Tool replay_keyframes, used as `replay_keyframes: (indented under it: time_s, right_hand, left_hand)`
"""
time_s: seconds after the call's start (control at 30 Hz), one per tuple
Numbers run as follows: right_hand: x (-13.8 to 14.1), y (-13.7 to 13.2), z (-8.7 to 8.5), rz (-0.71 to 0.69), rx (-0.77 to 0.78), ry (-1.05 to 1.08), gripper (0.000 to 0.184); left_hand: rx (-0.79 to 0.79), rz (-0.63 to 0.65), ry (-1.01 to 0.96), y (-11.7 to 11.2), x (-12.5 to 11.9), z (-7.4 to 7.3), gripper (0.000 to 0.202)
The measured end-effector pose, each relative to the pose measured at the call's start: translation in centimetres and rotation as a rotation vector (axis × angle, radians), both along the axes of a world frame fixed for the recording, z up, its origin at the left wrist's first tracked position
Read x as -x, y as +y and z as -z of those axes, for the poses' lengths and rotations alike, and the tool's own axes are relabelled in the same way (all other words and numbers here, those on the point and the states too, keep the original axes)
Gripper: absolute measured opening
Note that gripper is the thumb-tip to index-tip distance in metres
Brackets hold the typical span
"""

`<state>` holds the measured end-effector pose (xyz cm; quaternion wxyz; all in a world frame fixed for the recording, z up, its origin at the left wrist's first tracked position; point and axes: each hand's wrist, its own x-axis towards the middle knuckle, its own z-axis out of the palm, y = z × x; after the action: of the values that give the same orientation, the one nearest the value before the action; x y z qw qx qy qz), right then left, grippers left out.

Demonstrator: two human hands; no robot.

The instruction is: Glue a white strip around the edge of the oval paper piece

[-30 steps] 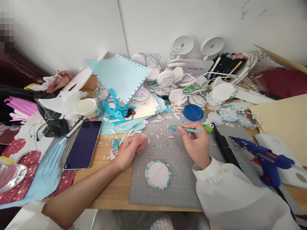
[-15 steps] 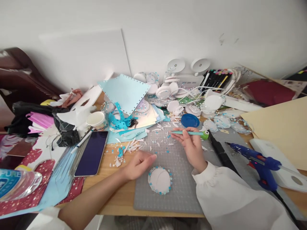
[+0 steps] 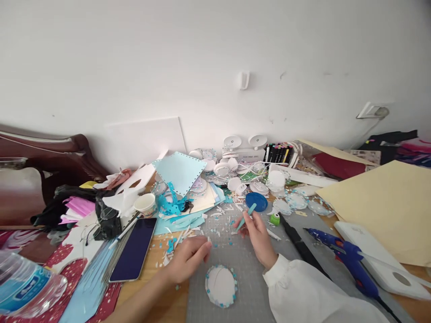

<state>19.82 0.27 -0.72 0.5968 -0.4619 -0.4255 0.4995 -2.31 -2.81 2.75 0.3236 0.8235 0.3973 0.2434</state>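
Note:
In my right hand (image 3: 258, 235) is a pair of turquoise tweezers (image 3: 247, 217), gripped between thumb and fingers with one end slanting up. My left hand (image 3: 191, 256) hovers above the left edge of the grey cutting mat (image 3: 249, 287), its thumb pressed against curled fingers. Whatever it may pinch is too small to make out. Just below both hands, untouched, a round white disc (image 3: 221, 285) lies flat on the mat, its rim set with small blue and white paper bits. Paper scraps (image 3: 218, 220) are scattered beyond the hands. A green craft punch (image 3: 274, 219) sits right of the tweezers.
A blue lid (image 3: 256, 202) lies at the mat's far side. To the right are a blue hot glue gun (image 3: 346, 255) and a white board (image 3: 380, 264). On the left are a phone (image 3: 134, 249), a paper cup (image 3: 145, 204) and a water bottle (image 3: 30, 285).
The view has tilted upward, showing more wall. The tweezers have turned from lying level to a steep slant in my right hand. My left hand stays near the disc, still closed.

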Motion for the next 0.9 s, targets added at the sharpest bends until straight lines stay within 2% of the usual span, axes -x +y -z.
replay_keyframes:
  time_s: [0.13,0.27,0.37,0.43,0.53,0.73,0.9]
  right_hand:
    - [0.0,0.3,0.5,0.056,-0.013,-0.04,0.043]
    - [-0.1,0.5,0.9,0.057,-0.002,-0.059,0.048]
    - [-0.1,0.4,1.0,0.033,0.013,-0.077,0.048]
    - [-0.1,0.4,1.1,0.02,0.018,-0.09,0.048]
    - [-0.1,0.4,1.1,0.007,0.026,-0.109,0.049]
    - [-0.2,0.3,1.3,-0.007,0.044,-0.141,0.048]
    - [-0.4,0.2,1.6,-0.026,0.055,-0.17,0.045]
  left_hand:
    - [-0.093,-0.12,0.096,-0.3,2.0,-1.6,0.04]
    - [-0.178,-0.287,0.178,0.2,5.1,-3.4,0.026]
    - [-0.302,-0.465,0.162,0.6,7.1,-4.6,0.023]
    - [-0.328,-0.541,0.102,0.6,7.9,-5.0,0.023]
    - [-0.327,-0.529,0.122,0.0,8.3,-4.9,0.021]
    - [-0.45,-0.424,0.439,-1.2,8.9,-4.5,0.019]
    - [-0.448,-0.388,0.501,-2.1,9.8,-4.8,0.021]
